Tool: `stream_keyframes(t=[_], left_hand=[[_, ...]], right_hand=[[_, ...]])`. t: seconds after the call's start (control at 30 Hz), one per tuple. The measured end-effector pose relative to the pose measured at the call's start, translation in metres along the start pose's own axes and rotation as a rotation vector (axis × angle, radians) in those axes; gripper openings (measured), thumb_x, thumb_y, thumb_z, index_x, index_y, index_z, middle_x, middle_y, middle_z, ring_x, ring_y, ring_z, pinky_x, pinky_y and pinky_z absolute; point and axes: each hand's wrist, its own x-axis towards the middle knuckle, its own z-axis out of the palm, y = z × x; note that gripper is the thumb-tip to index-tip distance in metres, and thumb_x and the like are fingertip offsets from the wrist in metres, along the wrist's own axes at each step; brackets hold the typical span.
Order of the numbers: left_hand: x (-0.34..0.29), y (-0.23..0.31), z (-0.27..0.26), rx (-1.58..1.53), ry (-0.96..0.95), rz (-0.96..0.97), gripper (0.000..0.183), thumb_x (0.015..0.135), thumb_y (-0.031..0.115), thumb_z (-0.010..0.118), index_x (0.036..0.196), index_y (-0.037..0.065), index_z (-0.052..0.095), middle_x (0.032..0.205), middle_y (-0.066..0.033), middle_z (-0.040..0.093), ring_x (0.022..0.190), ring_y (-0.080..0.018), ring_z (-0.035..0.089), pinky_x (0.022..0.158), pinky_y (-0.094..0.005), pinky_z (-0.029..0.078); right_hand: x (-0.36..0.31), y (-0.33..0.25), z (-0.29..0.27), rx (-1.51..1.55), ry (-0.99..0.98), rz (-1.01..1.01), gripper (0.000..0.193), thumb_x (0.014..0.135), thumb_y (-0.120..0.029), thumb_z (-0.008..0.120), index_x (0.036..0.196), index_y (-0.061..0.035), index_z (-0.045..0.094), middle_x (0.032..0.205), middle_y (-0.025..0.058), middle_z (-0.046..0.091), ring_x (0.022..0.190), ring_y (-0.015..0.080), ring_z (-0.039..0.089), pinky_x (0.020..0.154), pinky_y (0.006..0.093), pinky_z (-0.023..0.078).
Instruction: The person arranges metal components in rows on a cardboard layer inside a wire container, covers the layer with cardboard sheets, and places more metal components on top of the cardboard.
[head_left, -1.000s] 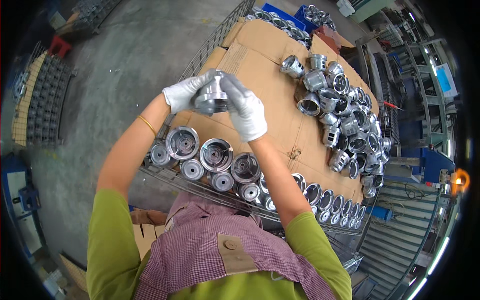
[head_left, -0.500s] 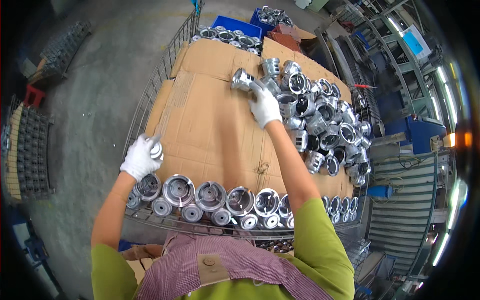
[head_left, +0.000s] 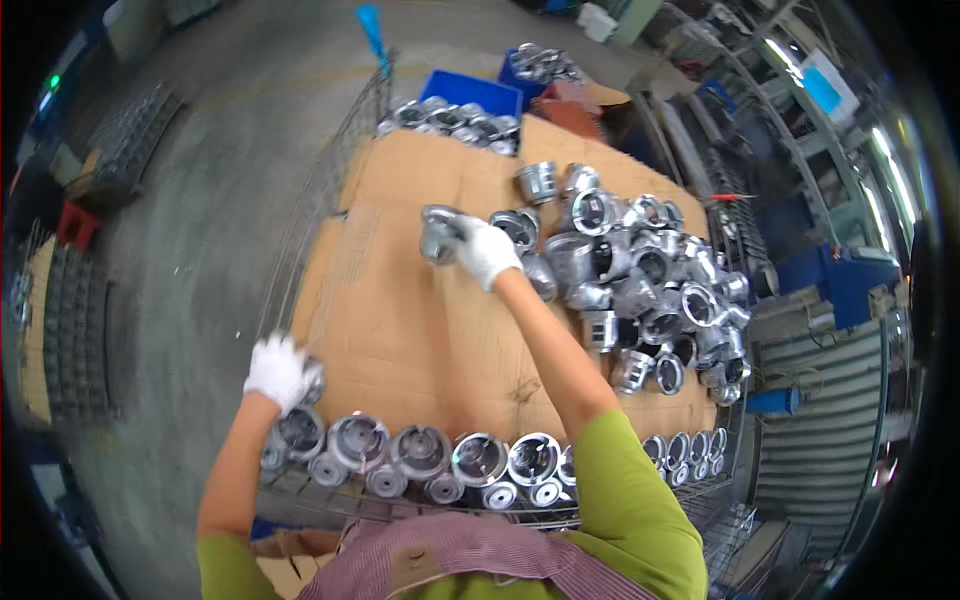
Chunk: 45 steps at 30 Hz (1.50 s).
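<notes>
My right hand [head_left: 488, 254], in a white glove, is closed on a shiny cup-shaped metal casting [head_left: 437, 236], held over the cardboard sheet [head_left: 400, 330] left of a loose pile of similar castings [head_left: 640, 270]. At the sheet's left edge, my gloved left hand [head_left: 274, 375] grips another metal casting [head_left: 314, 380], partly hidden by the hand. That one sits just behind the left end of a row of castings [head_left: 421, 453] along the near edge, their round openings showing. My right arm covers part of this row.
A wire mesh cage [head_left: 330, 235] surrounds the stack. Beyond the cardboard stand blue crates [head_left: 470, 92] with more castings. Stacked parts [head_left: 70, 320] are on the floor at left. A corrugated metal panel [head_left: 825, 420] and a blue machine [head_left: 840, 280] are at right.
My right hand has drawn the casting leftward and nearer, away from the pile. My left hand and its casting have come closer to the near row. The whole view has shifted slightly.
</notes>
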Motion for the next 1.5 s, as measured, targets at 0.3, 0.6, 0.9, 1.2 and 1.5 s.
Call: stream_keyframes(t=[0.3,0.6,0.9,1.2,1.5], left_hand=[[0.046,0.038,-0.048,-0.55,-0.034,0.119,0.086,0.075,0.057,0.066,0.139,0.006,0.039,0.13,-0.0231,0.049,0.121,-0.0361,0.047,0.101,-0.0415,0.04],[0.049,0.073,-0.025,-0.298,-0.199,0.256,0.062,0.071,0.051,0.066,0.116,0.008,0.06,0.109,-0.021,0.059,0.102,-0.0371,0.057,0.091,-0.0434,0.046],[0.008,0.059,0.002,-0.234,-0.121,0.218,0.064,0.079,0.055,0.06,0.123,0.009,0.055,0.114,-0.0217,0.054,0.106,-0.0376,0.054,0.093,-0.0455,0.044],[0.037,0.032,-0.027,-0.728,0.191,0.019,0.061,0.089,0.05,0.053,0.125,0.0,0.052,0.118,-0.0235,0.058,0.112,-0.0367,0.055,0.095,-0.041,0.043],[0.044,0.064,-0.025,-0.185,-0.26,0.098,0.063,0.089,0.063,0.036,0.137,0.024,0.044,0.133,-0.0162,0.049,0.122,-0.0337,0.048,0.1,-0.0525,0.035]], right_hand=[[-0.087,-0.094,0.12,1.179,-0.641,0.886,0.047,0.089,-0.054,0.052,0.088,-0.0088,0.065,0.065,0.0032,0.053,0.051,0.0113,0.045,0.044,0.0282,0.035],[-0.091,-0.056,0.047,0.557,-0.505,0.562,0.047,0.084,-0.037,0.059,0.113,-0.0007,0.061,0.115,0.0227,0.061,0.107,0.0354,0.059,0.094,0.0384,0.045],[-0.033,0.037,-0.055,-0.274,0.06,0.104,0.041,0.082,-0.017,0.058,0.123,-0.0119,0.053,0.129,0.0145,0.053,0.109,0.0345,0.057,0.089,0.0409,0.048],[-0.04,0.017,-0.025,0.031,-0.221,0.116,0.038,0.085,-0.038,0.06,0.106,-0.0066,0.064,0.102,0.0174,0.066,0.09,0.0319,0.064,0.079,0.0404,0.05],[-0.135,-0.019,0.06,0.536,-0.692,0.577,0.044,0.09,-0.043,0.052,0.097,-0.0026,0.067,0.078,0.0127,0.063,0.068,0.0245,0.06,0.064,0.0349,0.048]])
